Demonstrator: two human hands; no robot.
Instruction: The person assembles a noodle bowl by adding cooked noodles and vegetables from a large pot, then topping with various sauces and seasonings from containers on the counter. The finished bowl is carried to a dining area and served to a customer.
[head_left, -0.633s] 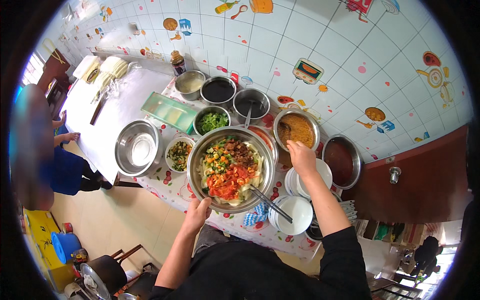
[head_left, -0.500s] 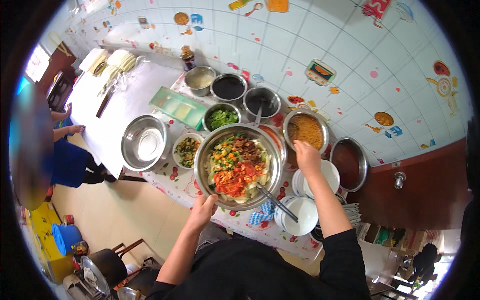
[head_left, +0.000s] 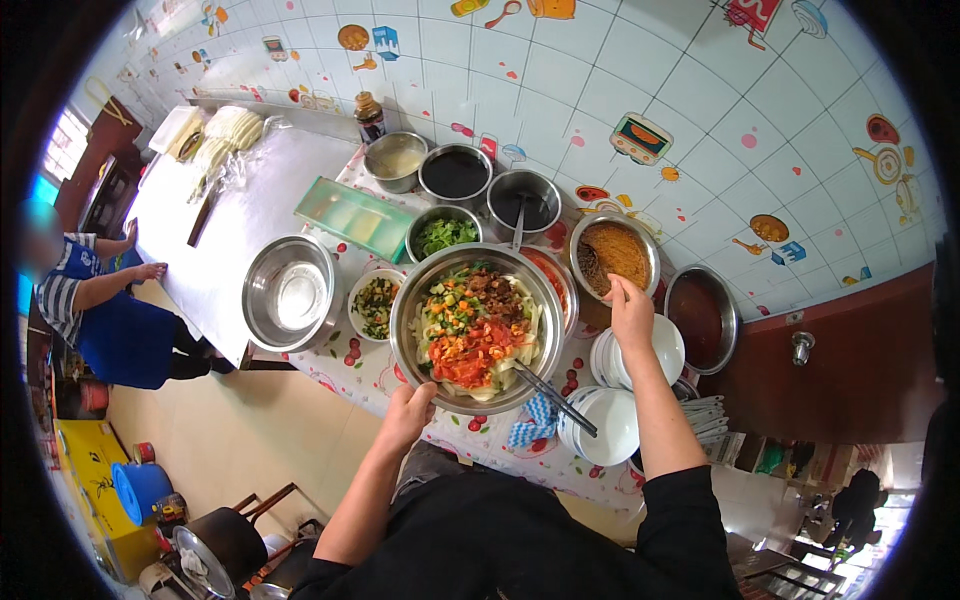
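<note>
Over the near part of the cherry-patterned tablecloth (head_left: 350, 373) is a wide steel bowl (head_left: 550, 325), straight in front of the person; whether it rests or is held up I cannot tell. Pale noodles (head_left: 437, 333) fill it, topped with red tomato (head_left: 475, 352), browned mince (head_left: 495, 298) and diced vegetables (head_left: 447, 300). Being round, it has no long axis — but the dark chopsticks (head_left: 560, 401) lean out over its right rim, toward the near right.

The left hand (head_left: 408, 413) is the nearer one, thumb hooked over the near-left rim, its other fingers hidden below. The right hand (head_left: 631, 312) is right of the bowl, at the near side of a steel basin (head_left: 649, 246) of orange crumbs (head_left: 628, 252). Its thumb and fingertips are drawn together — what they pinch, if anything, I cannot tell.

Just beyond the bowl are chopped greens (head_left: 445, 236); to its near right, stacked white bowls (head_left: 610, 425). Farther left, a co-worker in a blue apron (head_left: 125, 340) stands by a metal counter (head_left: 260, 190).
</note>
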